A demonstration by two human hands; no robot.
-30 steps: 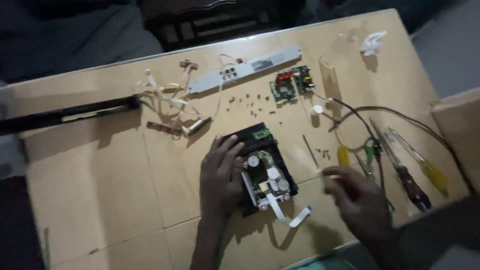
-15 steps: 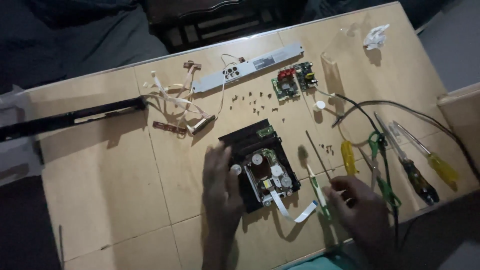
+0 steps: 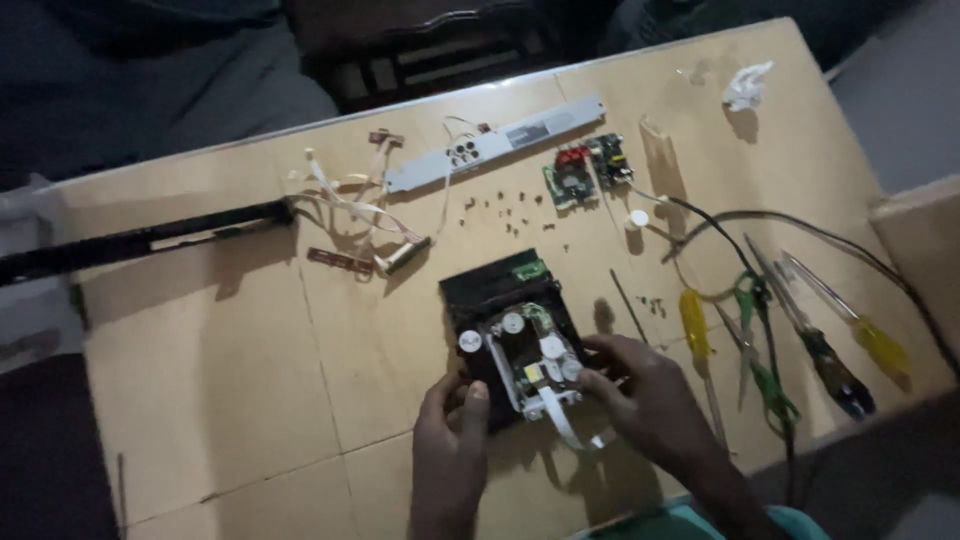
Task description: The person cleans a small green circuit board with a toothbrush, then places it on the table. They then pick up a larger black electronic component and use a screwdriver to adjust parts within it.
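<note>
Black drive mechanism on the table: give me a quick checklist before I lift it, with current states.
1. Both hands on the black drive mechanism: ok; left hand and right hand touch it.
2. White ribbon cable free: cannot tell.
3. Loose screws clear of the mechanism: ok.
4. Yellow-handled screwdriver close to the right hand: ok.
5. Green circuit board apart from the mechanism: ok.

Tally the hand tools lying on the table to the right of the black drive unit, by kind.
Screwdrivers: 3, one yellow-handled, one dark-handled, one with a clear yellow handle.
Green-handled pliers: 1.
Total: 4.
</note>
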